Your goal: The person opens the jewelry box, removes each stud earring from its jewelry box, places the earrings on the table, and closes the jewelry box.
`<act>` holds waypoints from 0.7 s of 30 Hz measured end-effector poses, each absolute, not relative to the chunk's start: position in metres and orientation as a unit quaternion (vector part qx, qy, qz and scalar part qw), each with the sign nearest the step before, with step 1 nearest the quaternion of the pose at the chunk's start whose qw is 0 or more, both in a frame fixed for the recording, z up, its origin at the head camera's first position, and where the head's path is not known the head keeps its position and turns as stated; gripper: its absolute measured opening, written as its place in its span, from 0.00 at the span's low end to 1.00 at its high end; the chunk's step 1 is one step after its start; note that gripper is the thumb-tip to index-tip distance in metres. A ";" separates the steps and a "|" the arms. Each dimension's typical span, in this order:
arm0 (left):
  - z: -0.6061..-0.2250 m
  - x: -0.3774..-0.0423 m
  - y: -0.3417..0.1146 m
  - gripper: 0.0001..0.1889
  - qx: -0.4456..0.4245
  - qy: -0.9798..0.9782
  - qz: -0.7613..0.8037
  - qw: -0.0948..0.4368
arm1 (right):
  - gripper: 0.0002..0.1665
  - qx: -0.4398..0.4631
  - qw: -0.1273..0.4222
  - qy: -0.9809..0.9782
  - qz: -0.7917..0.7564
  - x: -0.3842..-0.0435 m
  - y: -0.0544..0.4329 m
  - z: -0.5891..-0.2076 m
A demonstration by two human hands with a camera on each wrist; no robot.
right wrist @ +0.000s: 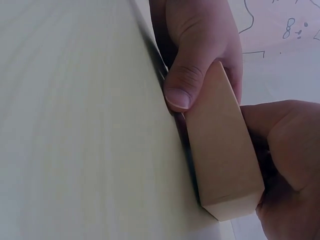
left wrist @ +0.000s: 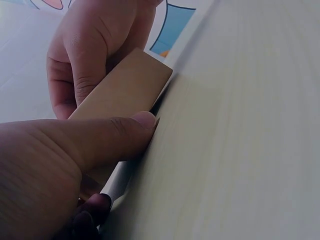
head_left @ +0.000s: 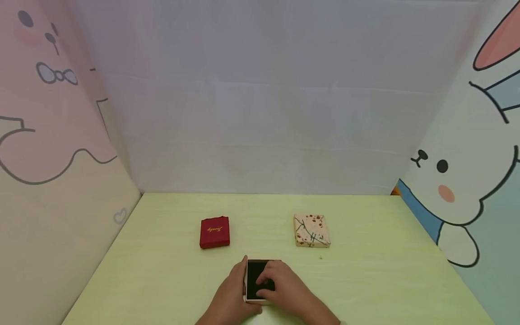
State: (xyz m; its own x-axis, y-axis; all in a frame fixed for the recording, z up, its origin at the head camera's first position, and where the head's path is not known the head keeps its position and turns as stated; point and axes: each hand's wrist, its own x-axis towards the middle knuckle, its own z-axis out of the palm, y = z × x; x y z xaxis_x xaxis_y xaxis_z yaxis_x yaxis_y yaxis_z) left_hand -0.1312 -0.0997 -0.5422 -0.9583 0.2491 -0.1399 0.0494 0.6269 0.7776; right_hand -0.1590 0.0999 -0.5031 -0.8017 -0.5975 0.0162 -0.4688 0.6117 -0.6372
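Observation:
A small tan box (head_left: 260, 301) with a black inside (head_left: 253, 271) sits near the front edge of the table, its top uncovered. My left hand (head_left: 233, 293) grips it from the left, the thumb along the near wall in both wrist views. From the right, my right hand (head_left: 286, 289) reaches over the box with bent fingers. Its thumb and forefinger dip toward the black inside, a small gap between their tips in the head view. The box walls and the hand hide whether those fingertips pinch anything. In the right wrist view the tan wall (right wrist: 220, 145) shows from the side.
A dark red box (head_left: 215, 232) with gold lettering lies beyond my left hand. Farther right is a cream lid-like piece (head_left: 312, 230) with a branch and flower print. A pale curtain hangs behind the light green table (head_left: 162, 271), with cartoon-printed sheets at both sides.

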 end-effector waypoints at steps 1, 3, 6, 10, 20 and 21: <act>-0.542 -0.132 -0.100 0.67 0.081 0.894 0.424 0.122 | 0.07 -0.302 0.096 0.893 -0.321 -0.159 0.099 -0.504; -0.542 -0.133 -0.101 0.67 0.079 0.892 0.425 0.130 | 0.07 -0.307 0.091 0.893 -0.317 -0.159 0.099 -0.505; -0.542 -0.133 -0.101 0.67 0.076 0.891 0.426 0.139 | 0.06 -0.320 0.082 0.891 -0.311 -0.159 0.099 -0.507; -0.542 -0.133 -0.102 0.67 0.078 0.890 0.428 0.140 | 0.07 -0.347 0.076 0.887 -0.296 -0.160 0.101 -0.507; -0.542 -0.132 -0.100 0.66 0.078 0.888 0.432 0.137 | 0.03 -0.394 0.047 0.873 -0.284 -0.161 0.109 -0.509; -0.542 -0.132 -0.100 0.66 0.079 0.888 0.432 0.137 | 0.03 -0.396 0.046 0.873 -0.281 -0.161 0.109 -0.509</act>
State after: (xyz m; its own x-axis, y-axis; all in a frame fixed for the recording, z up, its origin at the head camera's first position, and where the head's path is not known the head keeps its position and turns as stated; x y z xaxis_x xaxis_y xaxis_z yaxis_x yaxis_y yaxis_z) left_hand -0.1323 -0.1005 -0.5418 -0.9499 0.2593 -0.1747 0.0223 0.6134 0.7894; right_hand -0.1611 0.1086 -0.5089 -0.6819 -0.7174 0.1425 -0.6660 0.5285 -0.5265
